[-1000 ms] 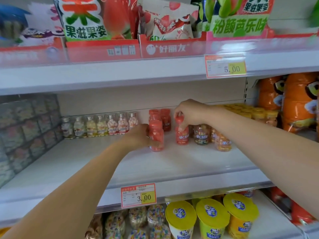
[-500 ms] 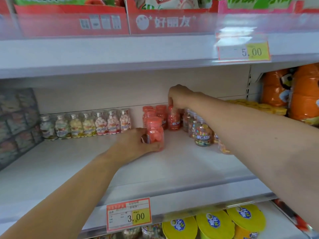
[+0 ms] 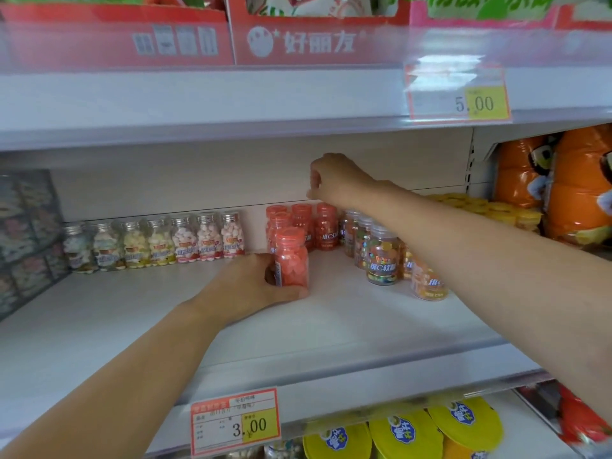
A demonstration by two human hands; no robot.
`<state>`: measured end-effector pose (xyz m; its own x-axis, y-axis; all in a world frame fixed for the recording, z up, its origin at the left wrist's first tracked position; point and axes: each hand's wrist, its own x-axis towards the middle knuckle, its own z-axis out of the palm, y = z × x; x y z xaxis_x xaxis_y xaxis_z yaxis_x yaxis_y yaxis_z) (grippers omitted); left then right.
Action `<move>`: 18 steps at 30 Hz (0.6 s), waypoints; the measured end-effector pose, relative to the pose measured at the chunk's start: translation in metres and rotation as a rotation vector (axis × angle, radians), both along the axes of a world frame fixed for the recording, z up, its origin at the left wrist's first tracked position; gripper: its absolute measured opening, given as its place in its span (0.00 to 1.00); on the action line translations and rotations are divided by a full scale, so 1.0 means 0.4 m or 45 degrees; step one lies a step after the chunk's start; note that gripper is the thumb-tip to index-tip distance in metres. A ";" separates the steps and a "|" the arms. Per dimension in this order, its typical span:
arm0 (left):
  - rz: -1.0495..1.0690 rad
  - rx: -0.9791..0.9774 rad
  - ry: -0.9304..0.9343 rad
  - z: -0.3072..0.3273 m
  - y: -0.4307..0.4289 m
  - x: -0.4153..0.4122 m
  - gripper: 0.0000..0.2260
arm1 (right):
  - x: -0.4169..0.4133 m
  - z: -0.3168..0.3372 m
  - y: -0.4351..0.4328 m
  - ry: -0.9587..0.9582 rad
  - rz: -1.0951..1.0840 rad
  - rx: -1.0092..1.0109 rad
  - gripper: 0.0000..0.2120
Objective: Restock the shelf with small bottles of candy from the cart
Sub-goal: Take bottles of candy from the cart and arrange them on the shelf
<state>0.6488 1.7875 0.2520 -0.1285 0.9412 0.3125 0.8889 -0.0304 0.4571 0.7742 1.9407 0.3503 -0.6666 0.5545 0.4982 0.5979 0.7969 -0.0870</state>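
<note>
Change: the right hand (image 3: 334,180), which a second ago carried a red bottle by its cap and half a second ago was pressing it into the back row of red bottles (image 3: 326,226), is now lifted clear above that row. The bottle stands there unsupported.
Meaning for the task: one bottle is judged placed. The second, in the left hand (image 3: 251,286), has yet to be set in line.
Left hand: fingers and thumb are curled round the lower body of the red candy bottle (image 3: 293,256), a grip unchanged over the last second.
Right hand: fingers are loosely curled and point downward, holding nothing.
Bottle, position: upright on the white middle shelf (image 3: 331,326), just in front of the red back row and well back from the shelf's front lip.
Bottle, appearance: small, with clear walls and a broad red screw cap, packed with pink-red sweets. A pale label strip shows on its left side, so the printed face appears turned away from the aisle.
Neighbours: silver-capped bottles of pale sweets (image 3: 185,240) line the back wall to the left. Mixed-colour candy bottles (image 3: 382,260) stand to the right.
Price tag: the 3.00 tag (image 3: 235,422) hangs on the shelf's front edge.
Cart: not in view.
</note>
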 end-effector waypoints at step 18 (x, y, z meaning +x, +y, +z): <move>0.202 0.000 0.021 -0.016 0.024 -0.036 0.29 | 0.048 0.002 -0.111 -0.441 0.006 -0.662 0.25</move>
<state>0.6343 1.7971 0.2456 -0.2705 0.9095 0.3156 0.8900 0.1112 0.4422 0.7936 1.8964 0.3511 -0.7439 0.6633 -0.0814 0.6575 0.7048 -0.2661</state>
